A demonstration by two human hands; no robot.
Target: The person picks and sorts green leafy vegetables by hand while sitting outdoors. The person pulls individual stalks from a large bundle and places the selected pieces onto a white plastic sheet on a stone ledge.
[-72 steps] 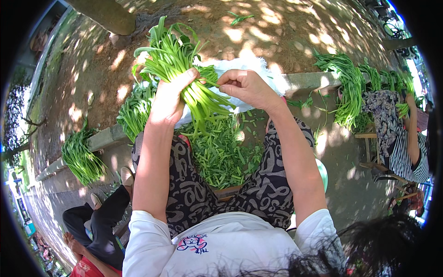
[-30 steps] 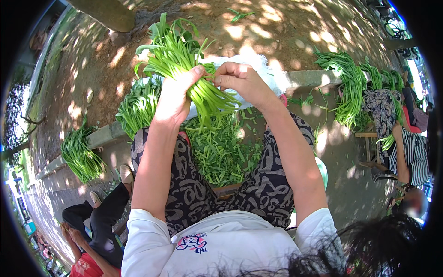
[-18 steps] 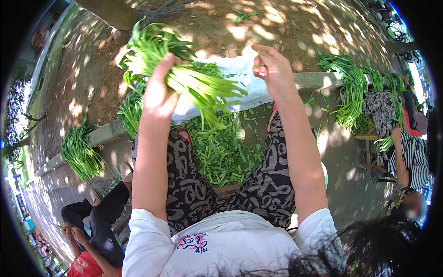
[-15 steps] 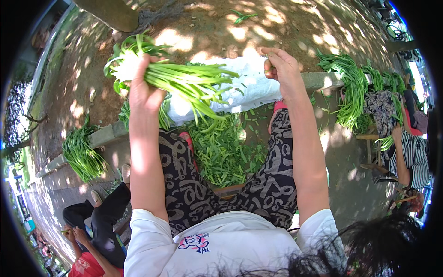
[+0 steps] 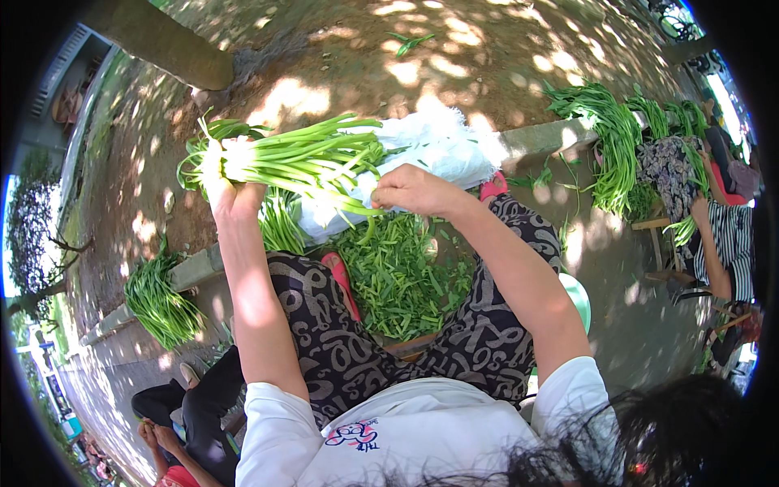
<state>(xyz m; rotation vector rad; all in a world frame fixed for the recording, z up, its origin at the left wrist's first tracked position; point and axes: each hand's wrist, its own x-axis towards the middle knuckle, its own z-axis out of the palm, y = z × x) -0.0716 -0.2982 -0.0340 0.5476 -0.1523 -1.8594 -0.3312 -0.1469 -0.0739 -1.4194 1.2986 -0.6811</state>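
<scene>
My left hand (image 5: 237, 201) is closed around a bunch of long green leafy stalks (image 5: 304, 156). Their pale cut ends point right and the leaves hang out on the left, washed out by sun. At the lower right ends of the stalks, my right hand (image 5: 415, 190) has its fingers pinched together. Whatever lies between those fingertips is too small to tell. Below the bunch, between my knees, spreads a heap of short cut green pieces (image 5: 398, 280). A white sack (image 5: 442, 146) lies behind my hands, and more green stalks (image 5: 280, 223) rest under my left wrist.
A low concrete kerb (image 5: 531, 142) runs across, with a bundle of greens (image 5: 162, 308) at left and a larger one (image 5: 604, 138) at right. One seated person (image 5: 174, 422) is at lower left; another in a striped top (image 5: 730, 252) is at right. A tree trunk (image 5: 162, 40) stands upper left.
My right hand has come left and down from above the sack to the stalk ends. My left hand has lowered slightly, still gripping the bunch.
</scene>
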